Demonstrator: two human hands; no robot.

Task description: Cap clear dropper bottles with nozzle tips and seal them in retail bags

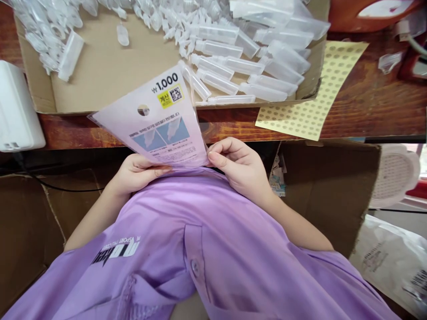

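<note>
A printed packaging card in a clear plastic bag point(133, 122) is held upright in front of my body, its price and pictures facing me. My left hand point(140, 173) grips the lower left part, with some fingers hidden behind it. At the lower right corner, the thumb and forefinger of my right hand point(238, 164) pinch the bag's edge. Just beyond the bag stands a shallow cardboard box point(100, 66). Clear empty squeeze bottles point(247, 66) lie at its right side, and small clear plastic parts point(50, 40) are heaped at its left.
A yellow sheet of round stickers point(312, 98) lies on the wooden table point(230, 124) right of the box. At the left edge sits a white device point(18, 106) with a black cable. Large cardboard boxes point(320, 186) stand below, and a white plastic package point(390, 262) is at lower right.
</note>
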